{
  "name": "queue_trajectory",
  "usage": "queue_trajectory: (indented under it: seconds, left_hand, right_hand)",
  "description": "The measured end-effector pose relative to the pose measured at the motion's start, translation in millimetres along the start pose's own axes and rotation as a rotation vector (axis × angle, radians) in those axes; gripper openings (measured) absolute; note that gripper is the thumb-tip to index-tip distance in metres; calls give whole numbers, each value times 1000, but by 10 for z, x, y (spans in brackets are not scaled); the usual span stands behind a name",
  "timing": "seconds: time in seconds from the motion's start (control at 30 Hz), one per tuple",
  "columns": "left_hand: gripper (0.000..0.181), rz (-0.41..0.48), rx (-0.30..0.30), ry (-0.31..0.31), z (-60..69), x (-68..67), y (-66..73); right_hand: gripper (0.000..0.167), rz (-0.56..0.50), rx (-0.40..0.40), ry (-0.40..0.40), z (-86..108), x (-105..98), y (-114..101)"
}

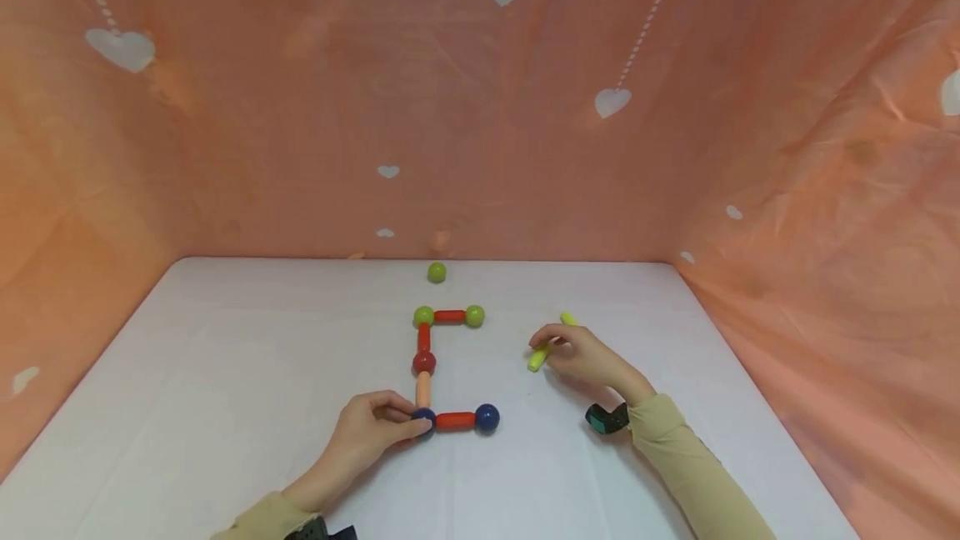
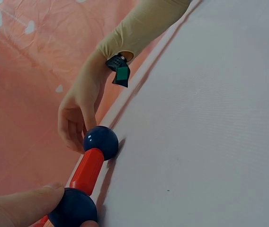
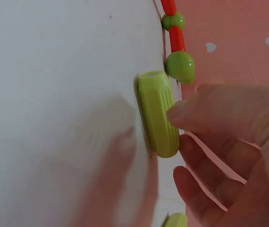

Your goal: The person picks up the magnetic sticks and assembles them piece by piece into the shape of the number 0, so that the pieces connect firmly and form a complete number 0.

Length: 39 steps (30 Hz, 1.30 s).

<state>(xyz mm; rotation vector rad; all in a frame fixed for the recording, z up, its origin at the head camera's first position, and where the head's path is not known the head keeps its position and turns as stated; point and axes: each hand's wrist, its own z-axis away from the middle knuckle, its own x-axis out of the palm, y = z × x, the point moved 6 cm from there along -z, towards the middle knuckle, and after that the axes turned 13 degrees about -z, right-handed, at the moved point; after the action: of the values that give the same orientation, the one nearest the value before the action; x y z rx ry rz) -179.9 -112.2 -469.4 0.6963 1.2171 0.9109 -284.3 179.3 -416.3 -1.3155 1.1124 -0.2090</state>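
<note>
My left hand (image 1: 366, 432) pinches a blue ball (image 2: 73, 209) at the near left corner of a ball-and-rod figure lying on the table. From that ball a red rod (image 1: 455, 421) runs right to another blue ball (image 1: 487, 418), and a peach rod (image 1: 423, 388) leads away to a red ball (image 1: 424, 362). Farther along, red rods join two green balls (image 1: 475, 316). To the right, the right hand (image 1: 583, 358) holds a yellow-green rod (image 3: 157, 116) between thumb and fingers, low over the table; its far fingertips are partly hidden.
A loose green ball (image 1: 437, 272) lies near the back edge of the white table (image 1: 247, 373). Just beyond my right hand is a second yellow-green rod (image 1: 568, 318). An orange cloth (image 1: 337, 107) with white hearts hangs around the back and sides.
</note>
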Motion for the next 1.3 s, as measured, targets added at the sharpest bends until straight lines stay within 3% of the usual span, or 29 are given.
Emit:
queue_trajectory:
  seconds: [0.43, 0.67, 0.93, 1.13, 1.3]
  left_hand:
    - [32, 90, 27, -58, -5, 41, 10]
    - [31, 141, 54, -67, 0, 35, 12]
    - [30, 144, 56, -65, 1, 18, 1]
    - [30, 131, 49, -57, 7, 12, 15]
    - [30, 124, 46, -48, 12, 8, 30]
  right_hand:
    - [29, 59, -1, -85, -54, 56, 167]
    - [27, 87, 11, -116, -70, 93, 145]
    - [26, 87, -62, -44, -104, 52, 14]
    - [31, -3, -54, -19, -146, 56, -137]
    - [32, -175, -6, 15, -205, 112, -202]
